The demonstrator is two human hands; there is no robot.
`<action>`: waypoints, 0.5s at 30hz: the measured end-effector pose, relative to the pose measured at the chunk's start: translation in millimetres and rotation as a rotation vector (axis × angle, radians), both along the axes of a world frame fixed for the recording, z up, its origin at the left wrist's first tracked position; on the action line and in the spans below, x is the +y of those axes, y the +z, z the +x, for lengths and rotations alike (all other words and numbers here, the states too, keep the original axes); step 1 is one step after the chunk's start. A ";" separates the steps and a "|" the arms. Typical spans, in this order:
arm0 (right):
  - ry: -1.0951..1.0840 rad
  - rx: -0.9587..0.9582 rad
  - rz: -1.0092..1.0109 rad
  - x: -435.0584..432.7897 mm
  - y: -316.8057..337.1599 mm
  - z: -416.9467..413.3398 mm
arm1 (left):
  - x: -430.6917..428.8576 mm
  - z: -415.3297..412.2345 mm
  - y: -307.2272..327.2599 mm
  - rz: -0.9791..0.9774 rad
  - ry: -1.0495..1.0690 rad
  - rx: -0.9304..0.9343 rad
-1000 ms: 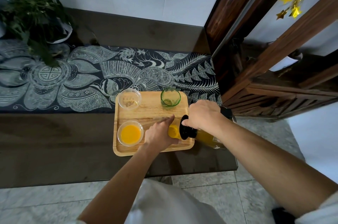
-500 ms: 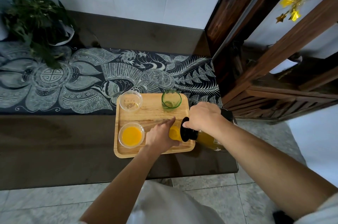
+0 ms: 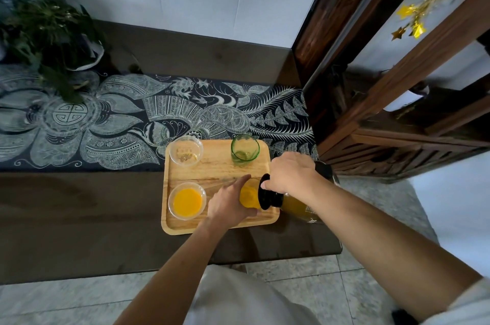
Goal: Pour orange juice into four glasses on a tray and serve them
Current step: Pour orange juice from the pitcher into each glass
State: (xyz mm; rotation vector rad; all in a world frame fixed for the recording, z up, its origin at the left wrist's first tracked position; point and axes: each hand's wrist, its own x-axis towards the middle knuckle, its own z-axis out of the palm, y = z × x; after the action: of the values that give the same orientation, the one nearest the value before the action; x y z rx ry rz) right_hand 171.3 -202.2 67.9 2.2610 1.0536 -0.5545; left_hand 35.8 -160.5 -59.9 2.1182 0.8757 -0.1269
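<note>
A wooden tray [image 3: 212, 170] lies on the dark table. At its near left stands a clear glass [image 3: 187, 200] full of orange juice. An empty clear glass [image 3: 186, 151] stands at the far left and an empty green glass [image 3: 244, 150] at the far right. My left hand [image 3: 228, 202] holds the near right glass [image 3: 248, 196], which has juice in it. My right hand [image 3: 290, 172] grips a tilted juice jug [image 3: 289, 201] with a black collar, its mouth at that glass's rim.
A patterned dark runner [image 3: 119, 117] covers the back of the table. A potted plant [image 3: 47, 38] stands at the far left. A dark wooden cabinet [image 3: 397, 86] rises close on the right. The table's front edge runs just below the tray, with tiled floor beyond.
The juice level in the near right glass has risen a little. Both hands and the jug stay in nearly the same place.
</note>
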 end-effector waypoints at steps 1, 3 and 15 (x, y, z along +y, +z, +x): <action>-0.005 -0.002 -0.001 0.8 -0.3 -0.7 | 0.4 -0.3 -0.5 -0.014 0.004 -0.005; -0.004 -0.012 -0.002 1.4 -0.9 -2.4 | 0.1 -0.7 -1.0 -0.030 0.003 -0.015; -0.017 -0.012 -0.012 -1.1 -5.7 2.1 | -1.7 -4.0 2.8 -0.044 0.019 -0.026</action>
State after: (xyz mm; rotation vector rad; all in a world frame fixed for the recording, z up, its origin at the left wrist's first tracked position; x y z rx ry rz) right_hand 173.4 -203.3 62.1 2.2618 1.0232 -0.5526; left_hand 31.8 -162.2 -57.1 2.0661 0.8703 -0.1072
